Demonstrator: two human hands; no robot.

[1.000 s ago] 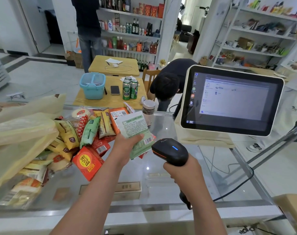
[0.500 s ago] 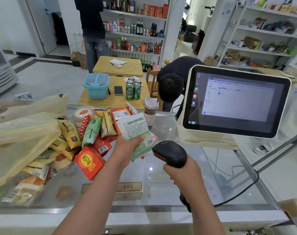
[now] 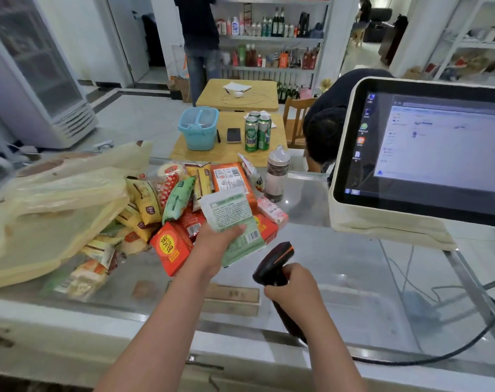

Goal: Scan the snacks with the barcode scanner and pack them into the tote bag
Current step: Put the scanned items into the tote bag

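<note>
L hand (image 3: pixel 212 244) holds a green snack pkt (image 3: pixel 235 222) up over mid surface (image 3: pixel 339 250), fingers clamped on it, barcode facing out. R hand (image 3: pixel 291 287) grips barcode scanner (image 3: pixel 274 264) just beside pkt. Snack pile (image 3: pixel 161 210) near far-left edge, partly under cream tote bag (image 3: pixel 56 210).

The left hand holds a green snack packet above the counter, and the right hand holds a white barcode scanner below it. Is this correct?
Not quite. In the head view the barcode scanner in the right hand is black with an orange stripe, not white. The left hand does hold the green snack packet.
</note>
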